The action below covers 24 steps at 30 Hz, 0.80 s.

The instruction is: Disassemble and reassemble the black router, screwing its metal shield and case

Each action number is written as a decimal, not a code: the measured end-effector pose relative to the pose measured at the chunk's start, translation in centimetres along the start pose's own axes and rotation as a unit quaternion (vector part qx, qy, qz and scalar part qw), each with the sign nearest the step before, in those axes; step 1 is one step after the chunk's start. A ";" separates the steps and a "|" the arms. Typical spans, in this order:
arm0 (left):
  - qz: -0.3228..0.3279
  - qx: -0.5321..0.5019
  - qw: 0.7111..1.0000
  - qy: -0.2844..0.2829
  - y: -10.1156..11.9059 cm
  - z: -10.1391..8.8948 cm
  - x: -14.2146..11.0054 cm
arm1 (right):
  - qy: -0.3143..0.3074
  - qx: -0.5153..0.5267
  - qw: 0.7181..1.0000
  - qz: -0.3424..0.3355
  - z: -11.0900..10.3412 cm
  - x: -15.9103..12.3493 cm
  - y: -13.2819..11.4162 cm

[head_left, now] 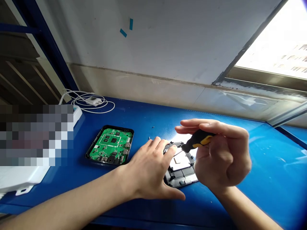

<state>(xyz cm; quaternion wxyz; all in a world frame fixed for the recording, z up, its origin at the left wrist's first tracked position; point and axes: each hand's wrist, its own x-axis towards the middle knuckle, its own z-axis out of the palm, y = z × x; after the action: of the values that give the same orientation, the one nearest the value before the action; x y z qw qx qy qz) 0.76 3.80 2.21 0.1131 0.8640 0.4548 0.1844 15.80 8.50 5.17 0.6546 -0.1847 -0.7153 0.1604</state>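
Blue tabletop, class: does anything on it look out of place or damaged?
Two tiny dark pieces, possibly screws, lie loose on the tabletop beyond the left hand, fastened to nothing; no damage stands out.

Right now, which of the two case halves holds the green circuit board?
The left case half, nearer the white adapter; the right case half, partly hidden by the left hand, shows a pale plate.

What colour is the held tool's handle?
The handle is black with yellow patches, seen in the head view.
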 end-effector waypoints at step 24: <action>0.015 -0.041 0.998 -0.049 -1.1 -0.6 0.2 | -0.041 -0.038 0.988 -0.141 -0.7 0.1 0.7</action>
<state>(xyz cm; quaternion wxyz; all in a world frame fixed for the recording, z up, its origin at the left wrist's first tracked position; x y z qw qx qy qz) -0.19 4.62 2.45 0.1677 0.8733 0.4277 0.1621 16.48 9.12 5.01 0.6332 -0.1003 -0.7660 0.0463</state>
